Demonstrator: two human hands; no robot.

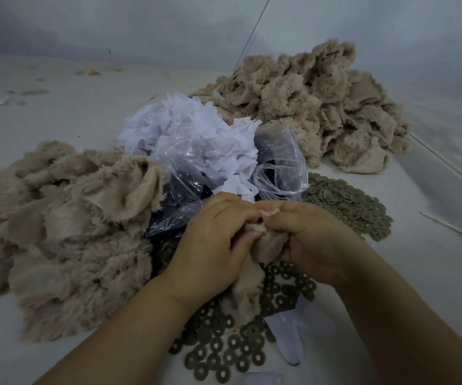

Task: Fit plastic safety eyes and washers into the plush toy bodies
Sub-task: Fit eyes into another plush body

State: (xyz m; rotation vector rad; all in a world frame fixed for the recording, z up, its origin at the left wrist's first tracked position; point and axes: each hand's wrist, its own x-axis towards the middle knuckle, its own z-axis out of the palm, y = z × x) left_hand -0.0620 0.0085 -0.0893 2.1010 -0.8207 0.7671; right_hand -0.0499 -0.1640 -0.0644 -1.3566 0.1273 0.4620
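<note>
- A single plush body (263, 245) is held just below the centre of the view, pinched between both hands, with its loose lower part hanging down over the scattered washers (224, 354).
- The left hand (210, 240) is closed on the fabric from nine o'clock, with the fingers curled round the folded cloth.
- The right hand (313, 234) is closed on the same piece from three o'clock; its fingertips meet the left hand's at the top of the fold.
- A small dark spot is seen between the fingertips and is judged to be a safety eye being pushed through the fabric; whether a washer is already on its post cannot be told.
- The step in hand is therefore judged to be the seating of an eye; the next move calls for a washer to be taken from the spread at six o'clock and pressed onto the post from the back of the cloth, while the fabric is kept gripped.
- Toward nine o'clock a heap of plush pieces (66, 223) lies close to the left forearm; a second heap (316, 107) lies at one o'clock, well apart from the hands.
- At twelve o'clock a clear plastic bag (196, 173) and white paper scraps (185, 123) crowd the space just beyond the fingers.
- More washers (349, 201) are spread at two o'clock, just beside the right hand.
- Bare table surface (432, 273) lies at four o'clock, where a thin stick (455, 229) lies; that side is judged the freest for moving.
</note>
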